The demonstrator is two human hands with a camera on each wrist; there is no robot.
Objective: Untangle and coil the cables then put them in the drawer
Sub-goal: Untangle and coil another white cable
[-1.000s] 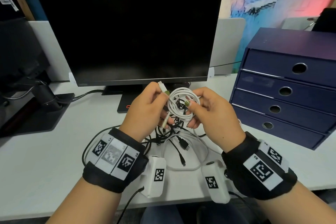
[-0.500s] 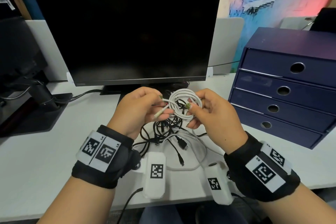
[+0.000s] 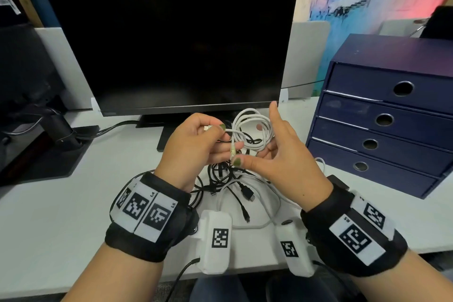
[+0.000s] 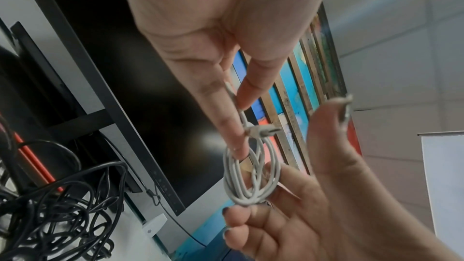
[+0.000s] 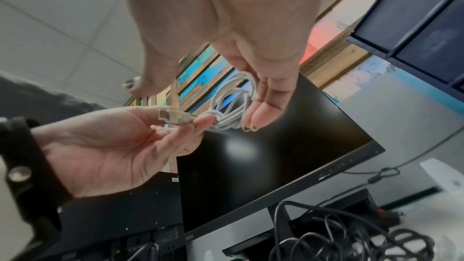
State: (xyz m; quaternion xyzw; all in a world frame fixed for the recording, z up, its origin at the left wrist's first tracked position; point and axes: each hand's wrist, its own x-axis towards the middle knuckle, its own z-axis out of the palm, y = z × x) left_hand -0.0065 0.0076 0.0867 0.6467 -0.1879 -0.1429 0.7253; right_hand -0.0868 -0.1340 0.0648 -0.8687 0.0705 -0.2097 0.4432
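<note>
Your white cable (image 3: pixel 253 130) is wound into a small coil, held in the air just in front of the monitor (image 3: pixel 169 41) base. It is light, limp and smooth; I judge the loops will spring apart if released, so take hold across the bundled strands, not by one strand.

Your left hand (image 3: pixel 196 144) pinches the free end just behind its plug (image 5: pixel 173 118), thumb against finger. Your right hand (image 3: pixel 282 162) cradles the coil on curled fingers, thumb raised clear.

The coil stands roughly upright, its opening facing you, its long axis running up and down. The plug points left, away from the coil.

The black cables (image 3: pixel 220 179) lie tangled on the desk (image 3: pixel 61 216) below the coil. The drawers (image 3: pixel 382 120), right of the monitor, are all closed.
</note>
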